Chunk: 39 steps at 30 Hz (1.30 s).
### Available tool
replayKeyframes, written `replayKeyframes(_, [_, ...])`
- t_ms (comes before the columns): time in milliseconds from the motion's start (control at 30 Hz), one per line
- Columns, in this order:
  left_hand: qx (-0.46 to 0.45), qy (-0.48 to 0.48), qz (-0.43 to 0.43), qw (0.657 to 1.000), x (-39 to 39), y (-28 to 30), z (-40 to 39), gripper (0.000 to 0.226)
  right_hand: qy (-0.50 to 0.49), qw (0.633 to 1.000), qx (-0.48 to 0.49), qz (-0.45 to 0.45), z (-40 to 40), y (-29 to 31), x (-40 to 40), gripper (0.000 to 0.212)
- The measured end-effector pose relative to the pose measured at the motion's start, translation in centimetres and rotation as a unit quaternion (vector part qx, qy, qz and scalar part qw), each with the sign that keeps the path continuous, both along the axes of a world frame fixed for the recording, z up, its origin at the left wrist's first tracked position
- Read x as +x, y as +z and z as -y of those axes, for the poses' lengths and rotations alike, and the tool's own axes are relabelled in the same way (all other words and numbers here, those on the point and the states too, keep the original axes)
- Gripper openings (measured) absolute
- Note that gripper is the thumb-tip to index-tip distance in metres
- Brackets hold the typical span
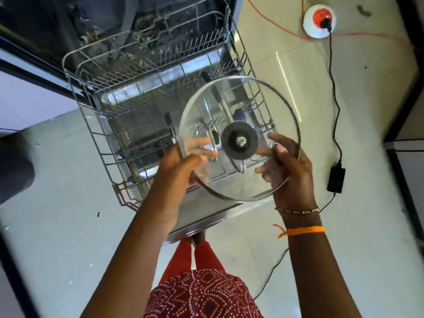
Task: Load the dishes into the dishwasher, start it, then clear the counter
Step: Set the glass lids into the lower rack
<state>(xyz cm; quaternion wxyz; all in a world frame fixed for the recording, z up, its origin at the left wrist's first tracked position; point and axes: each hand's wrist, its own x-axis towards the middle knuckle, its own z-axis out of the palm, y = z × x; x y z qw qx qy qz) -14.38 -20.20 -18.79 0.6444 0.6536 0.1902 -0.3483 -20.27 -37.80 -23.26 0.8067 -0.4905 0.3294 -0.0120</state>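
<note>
From the head camera, looking down: I hold a round clear glass pan lid with a thin metal rim and a dark disc at its centre point(239, 138) over the pulled-out grey wire lower rack point(96, 134) of the open dishwasher, both hands closed on its edge. My left hand point(181, 171) wraps the lower left rim, thumb on the near face and fingers showing through the glass behind it. My right hand point(286, 166) clamps the lower right rim the same way, a ring on one finger, a beaded bracelet and an orange thread point(300, 230) at the wrist. The lid is tilted, its underside and centre screw toward me, so its knob points away, toward the rack.

The lid floats above the near right part of the rack, touching no wire that I can see. The rack sits over the stainless steel inner face of the lowered dishwasher door point(128, 104), and through the glass some dark-handled pieces appear to stand in it already.

I judge the lid rigid, moderately heavy for its thinness, and breakable; smooth glass may slip if wet. The metal rim is the safest hold, two hands apart as now, or the knob once it is turned. It likely wants standing on edge between tines, lowered gently rather than dropped.

A black cable and adapter point(336, 179) lie on the pale tiled floor point(57, 226) to my right.
</note>
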Motion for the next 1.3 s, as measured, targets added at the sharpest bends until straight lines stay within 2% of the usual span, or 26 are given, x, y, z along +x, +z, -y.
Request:
replayKeyframes(67, [0.012,-0.026,-0.009,1.000,0.3,-0.4,1.7,0.013,-0.013,1.000,-0.020,-0.008,2.1,0.2,0.1,0.032])
replayKeyframes(200, [0.047,-0.049,-0.043,0.997,0.6,-1.5,4.4,0.015,-0.025,0.996,-0.084,-0.021,5.6,0.5,0.6,0.047])
replayKeyframes(300, [0.054,-0.081,-0.048,0.994,0.5,-2.1,5.1,0.014,-0.036,0.986,-0.162,-0.022,7.1,0.4,1.2,0.047])
replayKeyframes(433, [0.055,-0.123,-0.064,0.989,-0.1,-2.5,4.9,0.015,-0.047,0.954,-0.293,-0.039,7.8,-0.6,2.0,0.045])
replayKeyframes(533, [0.068,-0.140,-0.066,0.985,-0.1,-2.9,4.3,0.019,-0.034,0.908,-0.407,-0.089,7.4,-2.4,2.9,0.047])
replayKeyframes(633, [0.072,-0.145,-0.060,0.985,0.2,-3.2,4.0,0.023,0.072,0.808,-0.549,-0.202,6.4,-4.1,3.9,0.042])
replayKeyframes(700, [0.074,-0.154,-0.056,0.984,0.5,-3.4,3.8,0.025,0.148,0.763,-0.578,-0.247,5.6,-5.0,4.6,0.039])
replayKeyframes(800, [0.085,-0.165,-0.049,0.981,0.9,-3.8,3.2,0.027,0.221,0.735,-0.589,-0.252,4.6,-6.3,5.5,0.045])
replayKeyframes(967, [0.109,-0.156,-0.041,0.981,1.2,-4.3,2.2,0.027,0.270,0.707,-0.598,-0.264,3.2,-8.7,6.2,0.041])
replayKeyframes(1133, [0.096,-0.152,-0.053,0.982,0.6,-4.5,2.3,0.026,0.312,0.689,-0.588,-0.285,1.9,-11.2,6.7,0.031])
replayKeyframes(1233, [0.096,-0.157,-0.062,0.981,0.2,-4.8,2.2,0.025,0.325,0.719,-0.557,-0.260,1.9,-12.2,6.5,0.034])
replayKeyframes(1300, [0.099,-0.157,-0.068,0.980,0.0,-5.0,1.9,0.024,0.273,0.763,-0.535,-0.239,2.0,-12.3,6.3,0.034])
